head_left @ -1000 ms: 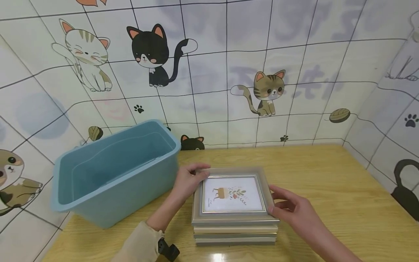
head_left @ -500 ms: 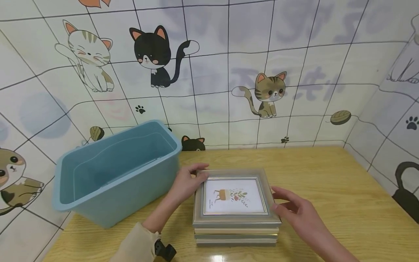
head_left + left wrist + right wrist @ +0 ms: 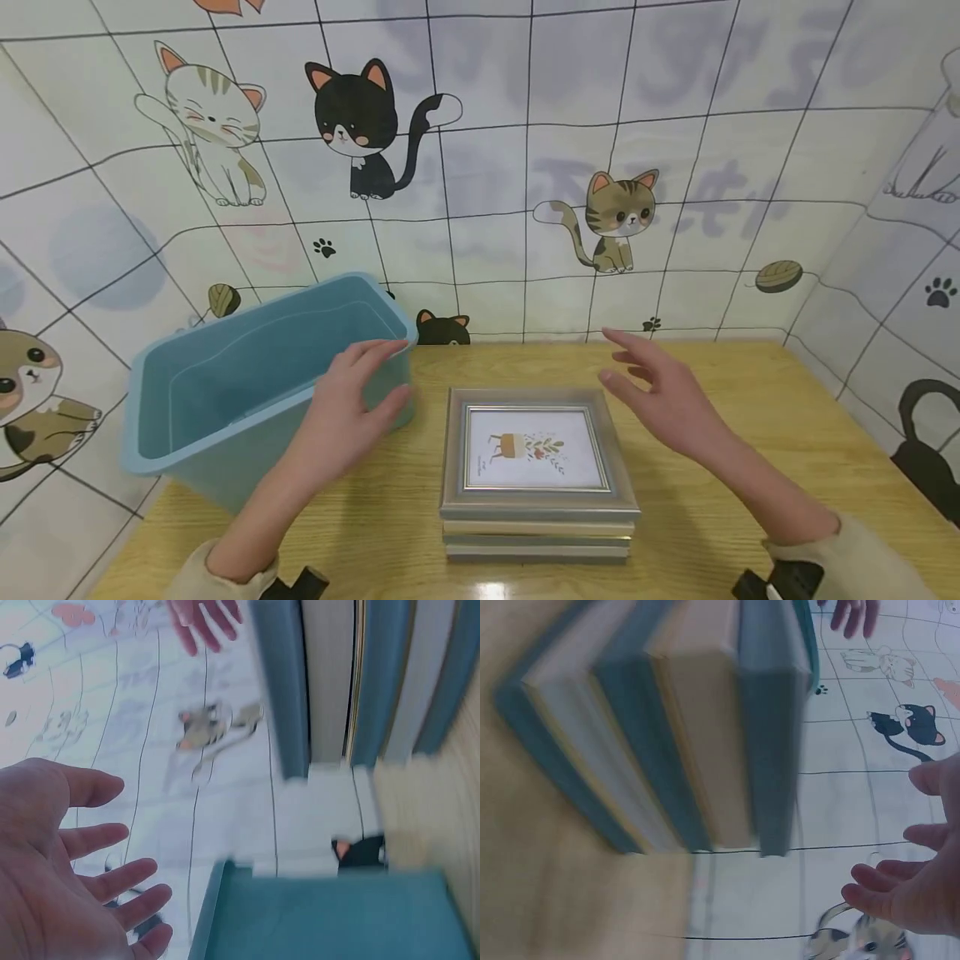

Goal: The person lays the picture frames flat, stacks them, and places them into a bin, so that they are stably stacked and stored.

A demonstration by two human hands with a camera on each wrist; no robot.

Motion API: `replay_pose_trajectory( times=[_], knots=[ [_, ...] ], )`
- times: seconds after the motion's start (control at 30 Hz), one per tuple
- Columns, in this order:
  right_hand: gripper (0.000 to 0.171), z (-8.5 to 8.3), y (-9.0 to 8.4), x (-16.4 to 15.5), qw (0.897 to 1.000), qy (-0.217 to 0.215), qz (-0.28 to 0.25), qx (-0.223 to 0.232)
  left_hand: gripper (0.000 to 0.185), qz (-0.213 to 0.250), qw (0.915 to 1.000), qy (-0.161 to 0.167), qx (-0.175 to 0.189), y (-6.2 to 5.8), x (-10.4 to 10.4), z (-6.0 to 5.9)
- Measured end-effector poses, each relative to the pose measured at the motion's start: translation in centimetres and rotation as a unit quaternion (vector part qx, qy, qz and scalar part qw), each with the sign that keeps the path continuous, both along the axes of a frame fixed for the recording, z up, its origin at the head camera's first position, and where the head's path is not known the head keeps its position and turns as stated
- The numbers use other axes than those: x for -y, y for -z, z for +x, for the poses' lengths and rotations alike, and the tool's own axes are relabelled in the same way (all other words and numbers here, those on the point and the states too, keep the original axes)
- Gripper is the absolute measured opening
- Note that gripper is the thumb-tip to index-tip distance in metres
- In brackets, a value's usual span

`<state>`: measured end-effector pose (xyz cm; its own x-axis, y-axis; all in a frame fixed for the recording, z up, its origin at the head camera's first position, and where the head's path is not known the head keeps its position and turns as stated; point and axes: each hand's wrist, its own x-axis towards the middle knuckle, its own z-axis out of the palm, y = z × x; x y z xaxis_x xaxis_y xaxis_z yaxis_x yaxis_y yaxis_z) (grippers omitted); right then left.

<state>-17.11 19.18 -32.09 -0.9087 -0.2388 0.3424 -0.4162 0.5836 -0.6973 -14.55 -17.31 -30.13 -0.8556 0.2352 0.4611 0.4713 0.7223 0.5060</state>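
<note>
Moved since the earlier view: bare left hand [image 3: 337, 421], shifted leftward, and bare right hand [image 3: 667, 396], shifted toward the wall; both now off the stack of rectangular picture frames [image 3: 540, 529], silver-grey and cream at the edges, which stays put.

Left to right:

– Deep rectangular bin [image 3: 217, 471], pale blue, apparently plastic; set aslant, mouth upward.

– Left hand: before the bin's right end as the head view sees it; thumb and fingers apart, nothing held. Stack lies to its right, across a gap.

– Stack: on the yellow wood-grained tabletop [image 3: 750, 396], between the hands, right of the bin; frames flat, long axis seemingly left to right. Uppermost, a silver-grey frame with a white plant-printed sheet [image 3: 537, 467], turned sideways.

– Right hand: near the stack's far right corner in the head view; thumb and fingers apart, nothing held. Stack lies leftward and toward the person. Of the two hands, this one appears nearer; its height cannot be told.
</note>
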Motion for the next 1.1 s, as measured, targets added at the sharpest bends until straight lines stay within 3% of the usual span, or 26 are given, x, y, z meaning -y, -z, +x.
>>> replay_pose_trajectory(
  times=[0.13, 0.3, 0.43, 0.57, 0.83, 0.97, 1.1],
  knots=[
    [0.054, -2.7, -2.6, 1.6, 0.999, -0.027, 0.010, -0.039, 0.047, -0.017, 0.9993, -0.033, -0.010, -0.7, 2.8, 0.8],
    [0.057, -4.9, -4.7, 4.6, 0.997, -0.045, 0.054, -0.035, 0.051, -0.064, 0.9947, -0.076, -0.028, -1.3, 5.7, 1.9],
    [0.062, -5.9, -4.5, 7.8, 0.991, -0.072, 0.110, -0.012, 0.059, -0.122, 0.9844, -0.127, 0.010, -1.9, 8.0, 2.7],
    [0.065, -6.0, -3.5, 11.1, 0.980, -0.101, 0.170, 0.010, 0.065, -0.164, 0.9730, -0.160, 0.032, -1.5, 10.3, 3.0],
    [0.065, -5.7, -2.7, 16.3, 0.961, -0.163, 0.223, 0.017, 0.071, -0.203, 0.9539, -0.212, 0.061, 0.5, 14.5, 3.1],
    [0.068, -5.9, -3.3, 18.3, 0.950, -0.178, 0.255, 0.003, 0.077, -0.216, 0.9422, -0.242, 0.085, 0.8, 16.2, 3.2],
    [0.069, -6.7, -3.9, 20.2, 0.939, -0.187, 0.288, -0.026, 0.079, -0.212, 0.9387, -0.253, 0.100, 1.0, 17.2, 3.3]
  ],
)
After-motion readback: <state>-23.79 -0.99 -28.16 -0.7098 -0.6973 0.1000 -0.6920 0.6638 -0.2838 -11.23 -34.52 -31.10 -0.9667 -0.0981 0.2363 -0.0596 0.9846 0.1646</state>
